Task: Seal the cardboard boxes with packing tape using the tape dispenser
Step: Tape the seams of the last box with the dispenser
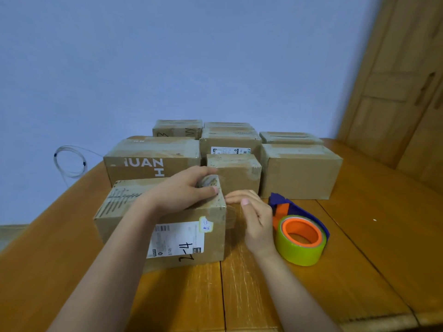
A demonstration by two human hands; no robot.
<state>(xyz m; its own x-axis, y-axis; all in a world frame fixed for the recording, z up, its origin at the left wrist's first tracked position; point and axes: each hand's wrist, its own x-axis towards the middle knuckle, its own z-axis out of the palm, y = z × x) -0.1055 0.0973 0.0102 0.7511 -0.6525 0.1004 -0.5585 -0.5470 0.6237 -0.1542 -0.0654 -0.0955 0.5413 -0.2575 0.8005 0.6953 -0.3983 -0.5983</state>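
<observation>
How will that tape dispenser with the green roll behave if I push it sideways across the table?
The tape dispenser lies on its side, with the roll's flat face on the wooden table, so it will probably slide, not roll. It looks like light plastic, so a small push should move it. Its blue frame juts out behind the roll, so an off-centre push may spin it.

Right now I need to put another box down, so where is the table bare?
Bare table right of the tape dispenser, and wood near the front edge. Crowded behind: boxes packed close; the nearest box fills the left.
</observation>
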